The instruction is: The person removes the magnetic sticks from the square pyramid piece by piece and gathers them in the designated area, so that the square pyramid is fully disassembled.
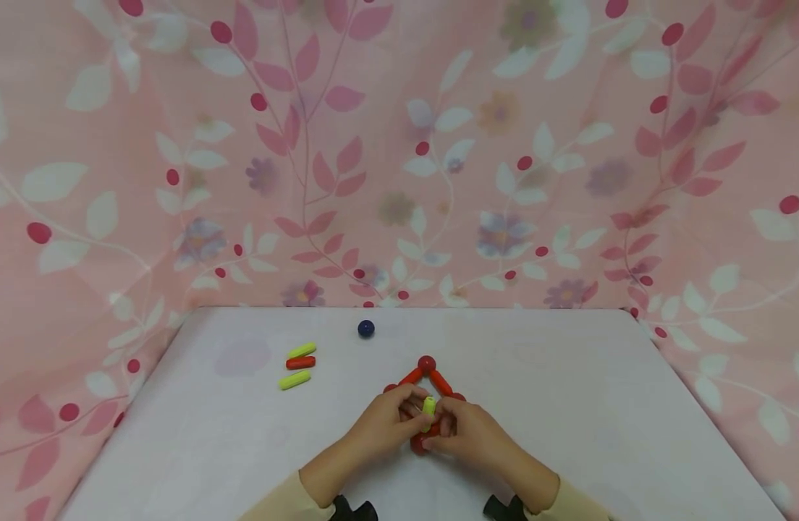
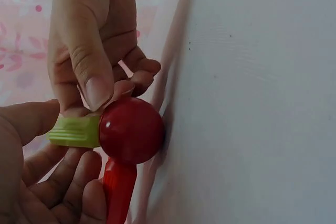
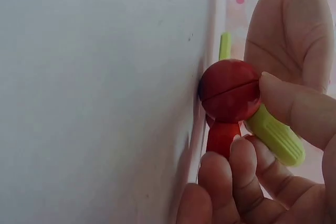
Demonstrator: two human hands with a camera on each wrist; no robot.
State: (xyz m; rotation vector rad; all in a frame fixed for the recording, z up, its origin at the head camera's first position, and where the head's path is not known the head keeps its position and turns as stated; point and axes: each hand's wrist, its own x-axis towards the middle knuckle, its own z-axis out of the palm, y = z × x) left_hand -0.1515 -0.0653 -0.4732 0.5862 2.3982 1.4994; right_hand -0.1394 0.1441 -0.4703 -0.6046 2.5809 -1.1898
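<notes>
A frame of red sticks and red balls lies on the table, partly hidden by the hands. From its near red ball a yellow-green stick stands up, one end against the ball. My left hand pinches this stick between thumb and fingers, as the left wrist view shows, where the stick meets the ball. My right hand holds the near ball, thumb on its side and fingers curled by the red stick below.
Left of the frame lie two loose yellow-green sticks with a red stick between them. Farther back sits a dark blue ball. The white table ends at a pink floral cloth behind.
</notes>
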